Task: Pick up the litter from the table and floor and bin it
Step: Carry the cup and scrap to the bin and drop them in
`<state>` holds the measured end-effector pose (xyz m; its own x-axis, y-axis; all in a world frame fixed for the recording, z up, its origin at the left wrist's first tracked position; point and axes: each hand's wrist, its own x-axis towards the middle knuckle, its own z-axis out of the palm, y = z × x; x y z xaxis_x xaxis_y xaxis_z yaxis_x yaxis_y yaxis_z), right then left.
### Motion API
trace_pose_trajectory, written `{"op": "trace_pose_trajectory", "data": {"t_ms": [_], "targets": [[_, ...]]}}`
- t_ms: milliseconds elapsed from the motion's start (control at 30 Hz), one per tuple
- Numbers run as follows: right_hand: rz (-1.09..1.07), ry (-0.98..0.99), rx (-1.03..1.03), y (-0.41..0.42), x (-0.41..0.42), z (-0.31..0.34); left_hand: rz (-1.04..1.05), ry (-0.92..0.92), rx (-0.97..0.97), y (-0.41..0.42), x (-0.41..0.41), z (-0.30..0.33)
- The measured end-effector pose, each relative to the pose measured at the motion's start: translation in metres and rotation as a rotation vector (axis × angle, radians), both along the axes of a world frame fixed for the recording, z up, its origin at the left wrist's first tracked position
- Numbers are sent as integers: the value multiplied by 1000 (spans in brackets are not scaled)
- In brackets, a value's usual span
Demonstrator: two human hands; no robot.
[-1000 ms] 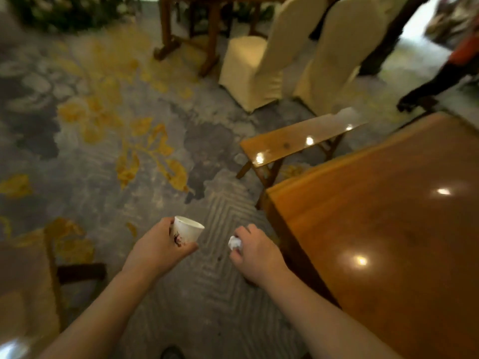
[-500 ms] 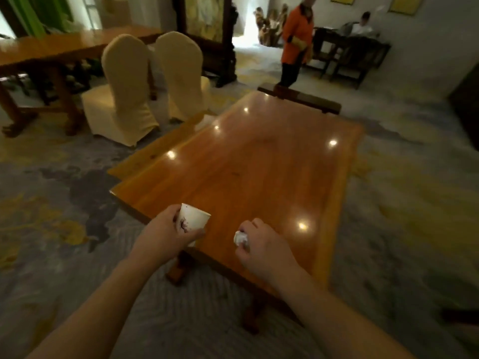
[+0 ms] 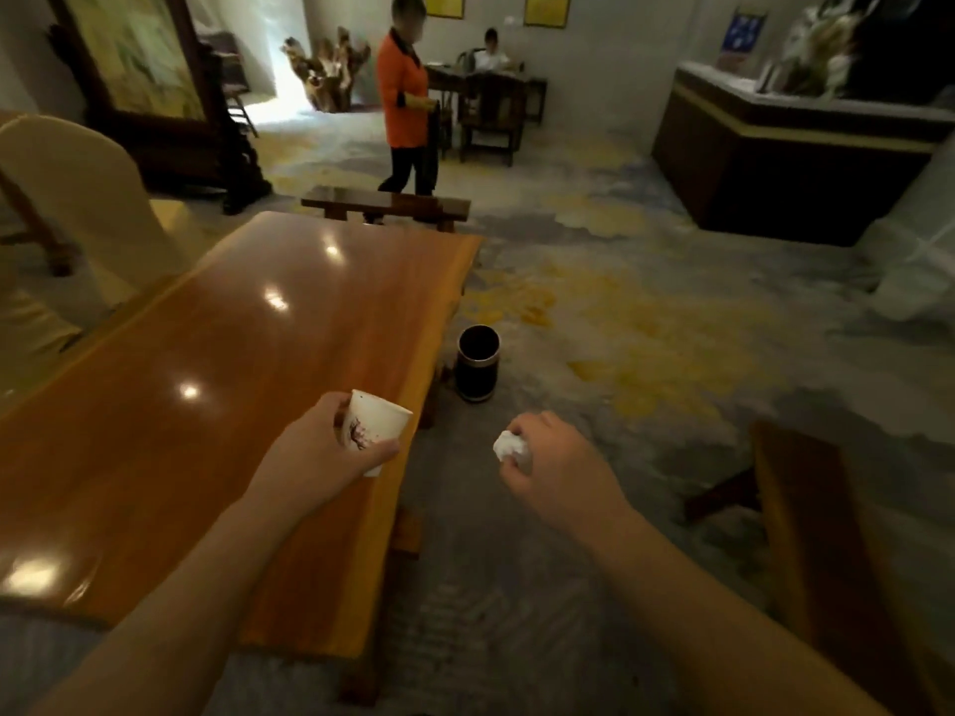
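The left hand [image 3: 320, 452] grips a paper cup [image 3: 376, 428]. The fingers [image 3: 385, 449] wrap under and around the cup wall, with the thumb on the near side. The cup is white with a dark red print on its side, and it tilts with its open mouth up and away from the wrist. Cup and fingers are above the right edge of the table [image 3: 206, 395].

The right hand [image 3: 555, 459] is closed on a wad of paper [image 3: 511, 449]. The wad is white and crumpled; it protrudes from the left side of the curled fingers, and the rest of it is hidden in the fist. This hand is off the table, above the carpet [image 3: 646, 354].

The bin [image 3: 476, 363] stands upright on the carpet, just beside the table's right edge. It is a dark cylinder with an open top and a pale band near the rim. It lies beyond both sets of fingers, between them in line, and apart from each.

A bench [image 3: 806, 514] is to the right of the right hand. A person in an orange top [image 3: 405, 100] stands beyond the far end of the table.
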<state>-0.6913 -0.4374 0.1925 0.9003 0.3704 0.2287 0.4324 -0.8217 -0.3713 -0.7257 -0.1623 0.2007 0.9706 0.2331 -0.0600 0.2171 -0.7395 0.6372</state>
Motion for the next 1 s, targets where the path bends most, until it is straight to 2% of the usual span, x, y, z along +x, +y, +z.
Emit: {"op": "trace_pose_trajectory", "data": {"t_ms": [233,367,500,733,1000], "targets": [[-123,93,0,-93,97,-17,-91,-49,21,-75,136,-28],[-121,121,-50,-121,185,-33,-79,-49,-48,-104,233,-56],[-85,161,-76,-129,289,-40,-57,-42,-118,-122,327,-73],[1,209,-68,-123,452,-47,-16,51,-95,-133,471,-92],[109,279,-97,-122,655,-99,137,193,-63,-143,642,-135]]}}
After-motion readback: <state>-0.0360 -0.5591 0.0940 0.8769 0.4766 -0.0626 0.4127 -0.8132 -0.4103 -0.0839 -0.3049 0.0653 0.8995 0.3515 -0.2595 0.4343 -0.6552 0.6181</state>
